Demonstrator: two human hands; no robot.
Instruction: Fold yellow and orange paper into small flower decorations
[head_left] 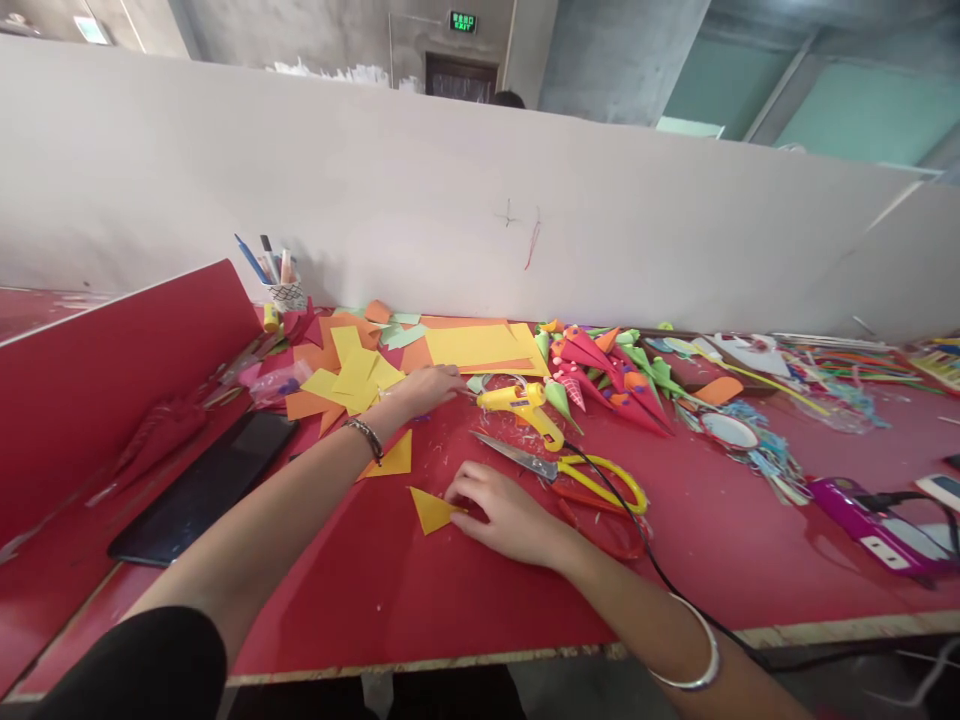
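Note:
My right hand (499, 515) rests on the red tabletop, its fingertips closed on one corner of a small yellow paper triangle (430, 511). Stretched forward, my left hand (429, 388) has its fingers extended near the nozzle of a yellow glue gun (525, 402); its fingertips are partly hidden, and I see nothing held in them. Between my hands and the glue gun lie yellow-handled scissors (559, 466), blades slightly apart. Beneath my left wrist is another yellow paper piece (397, 456). Yellow sheets (480, 346) are stacked beyond my left hand.
Red and green paper cones (611, 375) are heaped behind the glue gun. A black phone (206, 487) lies at left, near a pen cup (286, 294). The glue gun's black cord (652, 560) runs past my right forearm. A purple power strip (870, 525) sits at right.

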